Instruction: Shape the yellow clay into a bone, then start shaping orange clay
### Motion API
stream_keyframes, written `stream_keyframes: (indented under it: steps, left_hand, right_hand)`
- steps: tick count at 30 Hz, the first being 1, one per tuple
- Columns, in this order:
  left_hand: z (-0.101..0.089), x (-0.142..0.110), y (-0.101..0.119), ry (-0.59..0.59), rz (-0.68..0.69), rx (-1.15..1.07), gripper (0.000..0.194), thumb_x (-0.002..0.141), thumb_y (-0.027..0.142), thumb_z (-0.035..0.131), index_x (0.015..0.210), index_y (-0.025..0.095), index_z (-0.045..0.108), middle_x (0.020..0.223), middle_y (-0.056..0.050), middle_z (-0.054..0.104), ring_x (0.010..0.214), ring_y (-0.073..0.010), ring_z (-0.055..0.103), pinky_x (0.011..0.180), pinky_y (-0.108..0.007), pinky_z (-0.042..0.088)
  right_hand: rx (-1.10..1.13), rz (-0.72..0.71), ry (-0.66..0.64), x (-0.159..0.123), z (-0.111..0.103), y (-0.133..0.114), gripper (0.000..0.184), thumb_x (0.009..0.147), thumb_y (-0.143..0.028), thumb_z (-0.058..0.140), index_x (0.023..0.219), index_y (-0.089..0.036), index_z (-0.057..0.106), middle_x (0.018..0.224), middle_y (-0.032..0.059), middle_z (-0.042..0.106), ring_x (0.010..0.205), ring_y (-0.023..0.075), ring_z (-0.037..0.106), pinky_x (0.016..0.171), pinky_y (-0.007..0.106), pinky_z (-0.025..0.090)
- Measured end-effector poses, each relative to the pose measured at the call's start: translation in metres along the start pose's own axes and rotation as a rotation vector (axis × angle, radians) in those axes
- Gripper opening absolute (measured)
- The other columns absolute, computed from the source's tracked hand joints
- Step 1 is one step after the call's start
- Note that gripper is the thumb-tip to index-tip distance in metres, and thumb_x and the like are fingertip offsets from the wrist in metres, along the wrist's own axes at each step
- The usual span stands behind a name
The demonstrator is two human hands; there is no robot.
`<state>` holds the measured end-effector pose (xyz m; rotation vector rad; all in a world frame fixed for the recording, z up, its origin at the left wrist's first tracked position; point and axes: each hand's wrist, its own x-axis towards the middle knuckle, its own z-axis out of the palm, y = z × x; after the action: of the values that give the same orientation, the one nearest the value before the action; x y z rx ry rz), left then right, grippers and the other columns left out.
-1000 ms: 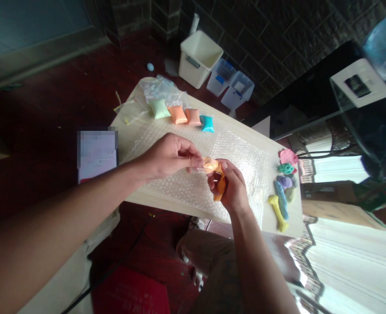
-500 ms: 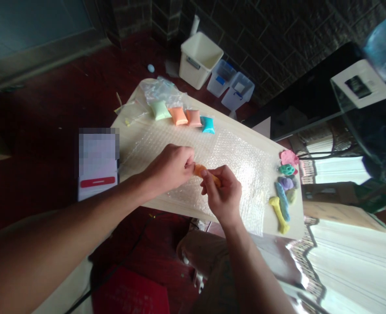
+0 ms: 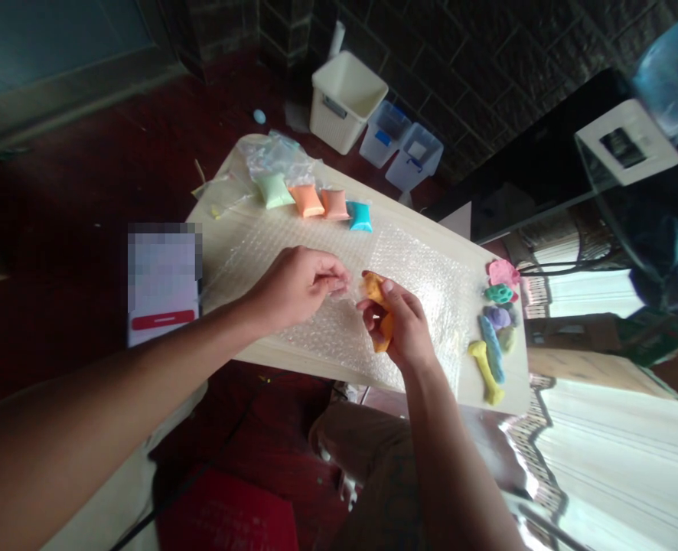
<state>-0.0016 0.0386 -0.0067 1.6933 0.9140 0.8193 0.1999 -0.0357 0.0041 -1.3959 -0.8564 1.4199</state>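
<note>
My right hand (image 3: 405,321) is closed around a piece of orange modelling clay (image 3: 383,330), whose upper end sticks out above the thumb. My left hand (image 3: 308,287) hovers just to the left, thumb and fingers pressed together in a pinch. A faint clear shape shows between its fingertips and the clay, too small and blurred to name. Beneath both hands a sheet of bubble wrap (image 3: 425,264) covers the middle of the table (image 3: 218,287). Along the far edge lie packets of clay: pale green (image 3: 274,190), orange (image 3: 307,200), salmon (image 3: 335,205) and turquoise (image 3: 360,216).
Shaped clay pieces sit at the table's right end, including a yellow bone (image 3: 485,373), a blue strip (image 3: 492,350) and a pink piece (image 3: 503,272). A phone-like screen (image 3: 162,287) stands at the left edge. Crumpled clear plastic (image 3: 278,157) lies behind the packets; a white bin (image 3: 344,103) stands beyond.
My hands have drawn apart; the left fingertips have come away from the clay. My right hand has turned the clay more upright and moved slightly right.
</note>
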Motion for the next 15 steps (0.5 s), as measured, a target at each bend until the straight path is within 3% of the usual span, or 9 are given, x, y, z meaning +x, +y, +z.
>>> stream_keyframes:
  steps: [5, 10, 15]
  left_hand:
    - [-0.007, 0.004, -0.004, 0.070, -0.121, -0.118, 0.023, 0.073, 0.036, 0.089, 0.074, 0.017, 0.077, 0.072, -0.005, 0.079, 0.065, -0.0185, 0.072, 0.056, -0.027, 0.051]
    - [-0.007, 0.007, -0.008, 0.014, -0.106, -0.310, 0.015, 0.089, 0.030, 0.074, 0.083, 0.016, 0.075, 0.080, -0.005, 0.079, 0.074, -0.0163, 0.073, 0.070, -0.029, 0.057]
    - [0.000, 0.008, -0.005, 0.030, -0.411, -0.637, 0.008, 0.093, 0.018, 0.066, 0.087, 0.016, 0.071, 0.089, -0.008, 0.079, 0.081, -0.0199, 0.076, 0.075, -0.034, 0.058]
  right_hand:
    - [0.181, 0.030, 0.055, 0.003, -0.005, -0.008, 0.046, 0.093, -0.055, 0.063, 0.124, -0.021, 0.066, 0.077, 0.0008, 0.067, 0.048, 0.0108, 0.043, 0.034, 0.020, 0.023]
    - [0.109, 0.006, 0.014, 0.007, -0.009, -0.008, 0.050, 0.094, -0.059, 0.055, 0.127, -0.023, 0.063, 0.082, 0.0039, 0.069, 0.051, 0.0137, 0.043, 0.037, 0.022, 0.022]
    - [-0.008, -0.145, 0.011, 0.009, -0.017, -0.008, 0.045, 0.098, -0.059, 0.048, 0.127, -0.028, 0.063, 0.094, 0.0057, 0.071, 0.057, 0.0157, 0.048, 0.042, 0.024, 0.031]
